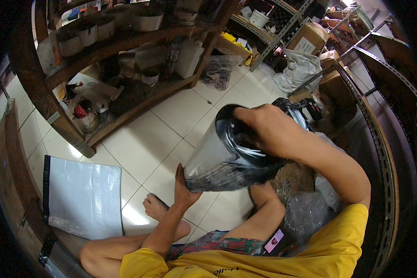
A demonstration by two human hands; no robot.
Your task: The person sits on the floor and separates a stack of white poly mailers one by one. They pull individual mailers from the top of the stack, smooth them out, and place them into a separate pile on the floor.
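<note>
Between my hands is a thick stack of plastic mailing bags point(203, 156), silvery white on one face and glossy black on the other. The stack is bent into a curl above the tiled floor. My left hand point(186, 191) grips its lower left end, the thumb pointing up along the edge and the other fingers hidden beneath. At the upper end, my right hand point(263, 124) is closed over the black side, its fingertips partly out of sight. A flat white mailing bag point(84, 197) with a black edge lies on the floor to my left.
A wooden shelf point(139, 113) holding several pots stands ahead on the left. Metal racks point(374, 109) run along the right, with cardboard boxes point(308, 39) behind. Crumpled clear plastic point(306, 213) and a phone point(273, 240) lie beside my right leg.
</note>
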